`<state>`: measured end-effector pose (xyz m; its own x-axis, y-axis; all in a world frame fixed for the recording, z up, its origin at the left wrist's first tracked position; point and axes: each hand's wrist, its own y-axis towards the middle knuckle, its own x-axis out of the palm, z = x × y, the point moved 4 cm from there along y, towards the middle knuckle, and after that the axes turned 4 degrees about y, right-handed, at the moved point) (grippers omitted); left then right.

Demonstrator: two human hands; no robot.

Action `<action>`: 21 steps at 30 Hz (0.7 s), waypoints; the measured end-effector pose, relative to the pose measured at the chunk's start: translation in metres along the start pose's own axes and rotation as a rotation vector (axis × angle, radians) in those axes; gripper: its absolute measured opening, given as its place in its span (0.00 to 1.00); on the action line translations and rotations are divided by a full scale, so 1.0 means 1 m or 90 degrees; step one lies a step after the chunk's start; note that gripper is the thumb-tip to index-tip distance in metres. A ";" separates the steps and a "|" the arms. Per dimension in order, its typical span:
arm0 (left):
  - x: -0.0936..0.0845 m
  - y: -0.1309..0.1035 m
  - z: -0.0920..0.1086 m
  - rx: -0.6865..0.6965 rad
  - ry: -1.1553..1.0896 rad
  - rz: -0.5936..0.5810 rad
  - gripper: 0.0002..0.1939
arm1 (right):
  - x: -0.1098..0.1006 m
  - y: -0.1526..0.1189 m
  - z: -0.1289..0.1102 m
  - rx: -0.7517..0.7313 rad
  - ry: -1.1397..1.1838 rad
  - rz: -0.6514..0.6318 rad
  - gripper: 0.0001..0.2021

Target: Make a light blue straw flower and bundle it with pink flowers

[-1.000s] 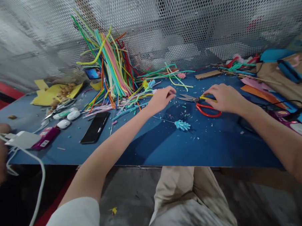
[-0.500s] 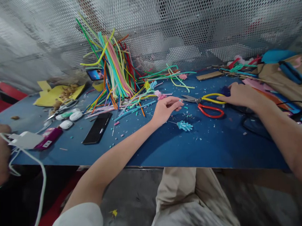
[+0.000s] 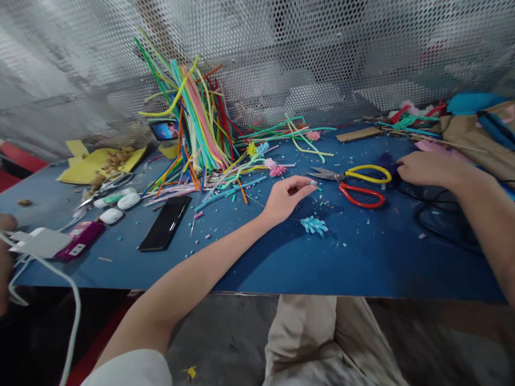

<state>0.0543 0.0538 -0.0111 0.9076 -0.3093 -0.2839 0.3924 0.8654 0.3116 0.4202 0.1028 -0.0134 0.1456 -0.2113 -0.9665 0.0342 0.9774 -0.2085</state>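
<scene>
My left hand [image 3: 283,200] hovers over the middle of the blue table, thumb and fingers pinched on a tiny light-blue piece [image 3: 313,183]. A light-blue leafy sprig of pipe cleaner [image 3: 314,225] on a thin wire stem shows just beneath that hand; whether the palm also grips the stem is hidden. Between my hands lie scissors [image 3: 340,178] with one yellow and one red handle, blades slightly apart. My right hand [image 3: 425,170] is closed round a dark blue object [image 3: 386,162] beside the yellow handle. Its shape is mostly covered, and a black cord [image 3: 420,208] runs nearby.
A tall bundle of coloured pipe cleaners [image 3: 198,116] stands at the back, with small finished blossoms [image 3: 276,168] near it. A black phone [image 3: 165,224], a purple power strip with white charger [image 3: 78,239] and another person's hand [image 3: 0,261] are at left. Cardboard [image 3: 359,134] lies behind.
The view has shifted slightly. My right hand is still at the dark blue object, its fingers now more curled in. My left hand keeps its pinch.
</scene>
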 end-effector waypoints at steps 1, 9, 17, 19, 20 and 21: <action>-0.001 0.000 0.001 0.004 0.014 -0.001 0.17 | 0.000 0.000 0.001 -0.010 -0.002 -0.006 0.20; -0.011 -0.004 0.009 0.005 0.129 0.076 0.16 | -0.002 -0.010 -0.008 -0.021 -0.031 0.065 0.21; -0.013 -0.007 0.018 0.025 0.136 0.113 0.17 | -0.051 -0.046 -0.016 0.099 0.199 0.471 0.27; -0.012 -0.008 0.017 0.033 0.147 0.109 0.18 | -0.060 -0.052 -0.017 0.095 0.266 0.550 0.26; -0.012 -0.008 0.017 0.036 0.156 0.107 0.18 | -0.062 -0.053 -0.020 0.081 0.274 0.553 0.25; -0.012 -0.008 0.016 0.038 0.166 0.106 0.18 | -0.063 -0.054 -0.025 0.062 0.293 0.546 0.24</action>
<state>0.0427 0.0440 0.0041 0.8943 -0.0462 -0.4451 0.2560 0.8686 0.4243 0.3843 0.0636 0.0550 -0.2398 0.6133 -0.7526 0.1806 0.7898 0.5861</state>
